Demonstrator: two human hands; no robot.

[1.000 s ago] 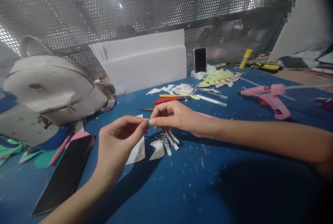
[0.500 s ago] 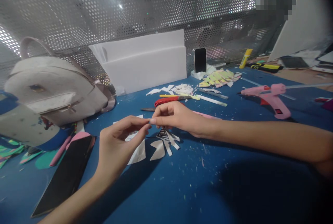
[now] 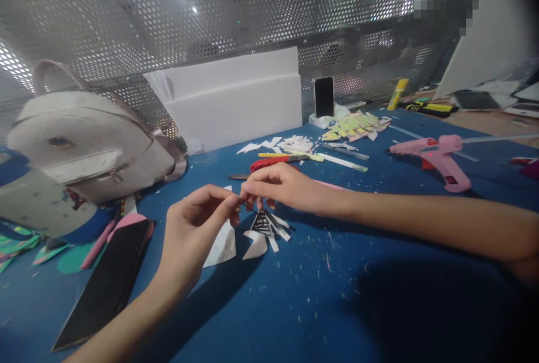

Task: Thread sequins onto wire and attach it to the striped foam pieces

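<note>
My left hand (image 3: 193,228) and my right hand (image 3: 282,186) meet fingertip to fingertip above the blue table (image 3: 328,295). Both are pinched on one tiny piece that is too small to make out. Right below them lie white paper scraps (image 3: 223,245) and a black-and-white striped cutout (image 3: 261,223). Behind my right hand rest red-handled scissors (image 3: 273,162).
A white backpack (image 3: 88,138) stands at the left, with a black phone (image 3: 105,284) lying in front of it. White foam boards (image 3: 236,99) lean on the mesh wall. A pink glue gun (image 3: 438,158), coloured paper strips (image 3: 353,126) and an upright phone (image 3: 324,96) sit to the right.
Both hands have stayed pinched together and shifted only slightly; the left fingers have curled in more, and the striped cutout shows more clearly under the right hand.
</note>
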